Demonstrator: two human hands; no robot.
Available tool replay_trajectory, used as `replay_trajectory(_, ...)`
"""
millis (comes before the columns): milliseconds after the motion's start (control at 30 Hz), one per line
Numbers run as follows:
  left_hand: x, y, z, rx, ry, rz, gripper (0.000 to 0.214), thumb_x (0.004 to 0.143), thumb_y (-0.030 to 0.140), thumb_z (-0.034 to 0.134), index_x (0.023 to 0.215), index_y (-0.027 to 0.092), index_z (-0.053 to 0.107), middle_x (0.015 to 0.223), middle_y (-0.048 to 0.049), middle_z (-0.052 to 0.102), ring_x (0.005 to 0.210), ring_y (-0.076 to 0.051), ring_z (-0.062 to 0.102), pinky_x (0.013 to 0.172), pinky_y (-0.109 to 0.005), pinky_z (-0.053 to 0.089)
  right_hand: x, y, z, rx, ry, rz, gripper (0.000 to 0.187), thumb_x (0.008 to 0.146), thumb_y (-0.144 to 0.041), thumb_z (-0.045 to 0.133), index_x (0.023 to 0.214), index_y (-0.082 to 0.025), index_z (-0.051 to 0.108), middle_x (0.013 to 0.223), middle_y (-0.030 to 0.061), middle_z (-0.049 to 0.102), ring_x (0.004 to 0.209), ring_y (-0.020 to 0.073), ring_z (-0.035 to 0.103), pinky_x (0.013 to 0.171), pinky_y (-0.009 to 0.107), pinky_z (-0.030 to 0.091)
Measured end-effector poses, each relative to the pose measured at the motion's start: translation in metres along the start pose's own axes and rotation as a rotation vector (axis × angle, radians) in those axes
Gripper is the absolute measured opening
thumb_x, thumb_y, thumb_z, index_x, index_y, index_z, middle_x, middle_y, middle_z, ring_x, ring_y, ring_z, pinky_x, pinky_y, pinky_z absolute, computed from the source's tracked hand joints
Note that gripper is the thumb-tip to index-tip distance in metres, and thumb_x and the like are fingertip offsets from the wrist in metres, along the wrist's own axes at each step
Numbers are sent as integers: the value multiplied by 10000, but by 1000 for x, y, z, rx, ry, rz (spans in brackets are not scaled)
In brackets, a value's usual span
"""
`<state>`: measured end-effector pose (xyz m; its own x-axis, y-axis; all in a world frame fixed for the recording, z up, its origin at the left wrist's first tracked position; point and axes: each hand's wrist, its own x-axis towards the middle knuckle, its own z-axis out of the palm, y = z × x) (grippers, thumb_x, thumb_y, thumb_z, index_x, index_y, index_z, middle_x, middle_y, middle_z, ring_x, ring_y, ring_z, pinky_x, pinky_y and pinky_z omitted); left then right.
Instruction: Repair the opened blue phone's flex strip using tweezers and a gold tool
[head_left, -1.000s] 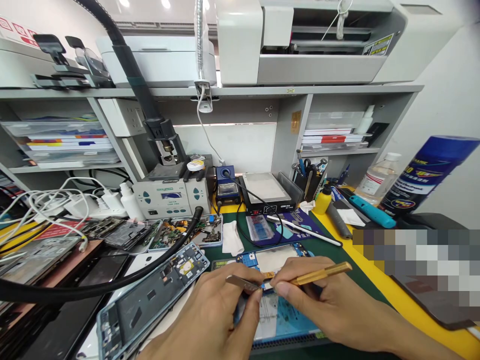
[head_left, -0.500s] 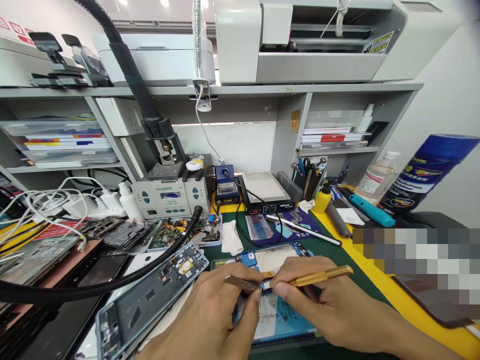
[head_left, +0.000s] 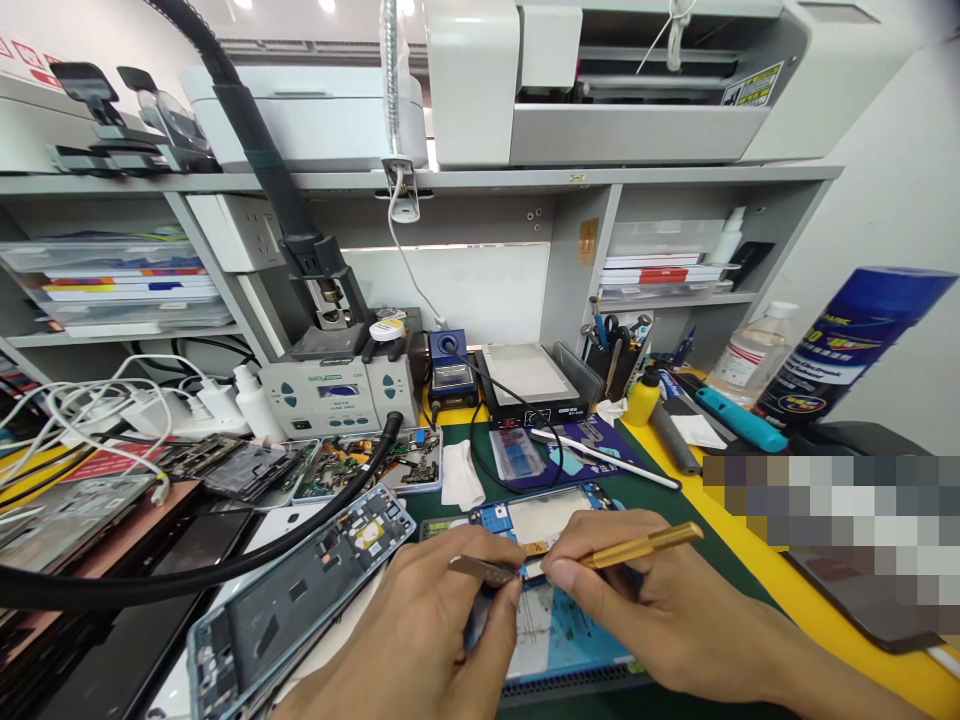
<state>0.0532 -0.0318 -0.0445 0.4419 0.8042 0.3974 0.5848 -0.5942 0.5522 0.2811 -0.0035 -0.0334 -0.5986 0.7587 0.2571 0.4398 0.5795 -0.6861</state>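
My left hand (head_left: 431, 610) is closed on steel tweezers (head_left: 480, 568), whose flat back end sticks out above the thumb. My right hand (head_left: 637, 590) grips a slim gold-handled tool (head_left: 649, 546) like a pen; its tip is hidden by my fingers. Both hands meet over an opened blue phone frame (head_left: 491, 516), around a small orange-brown flex cable (head_left: 537, 548) and a white piece (head_left: 534, 568). Under my hands lies the phone's pale blue and white lower part (head_left: 559, 630), partly covered by them.
Left of my hands lies a grey-blue phone housing (head_left: 289, 605). A black hose (head_left: 247, 580) arches over it from the rework station (head_left: 341, 390). Farther back are a tray of circuit boards (head_left: 352, 465), a heating plate (head_left: 529, 385) and a white stylus-like tool (head_left: 615, 460). Bottles (head_left: 750, 360) stand right.
Both hands keep their grips over the phone frame. The right fingers and the gold-handled tool have shifted very slightly. The whole view has drifted slightly left.
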Motion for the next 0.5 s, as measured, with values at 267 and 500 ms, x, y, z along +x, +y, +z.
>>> replay_trajectory(267,-3,1,-1,6,-40,-20,228,982,163,503,1132,200,670,1097,-64,722,1050,-208,699,967,-348,570,0,-1,0,-8,6,10,244,1007,-268,510,827,-193,656,727,12,629,634,155,564,575,266,415)
replay_trajectory(500,0,-1,0,-10,-37,11,249,976,142,499,1154,206,660,1071,-52,717,1007,-195,697,938,-336,560,0,-1,0,-9,-3,43,264,1014,-291,483,841,-191,655,750,25,642,664,170,596,610,282,439)
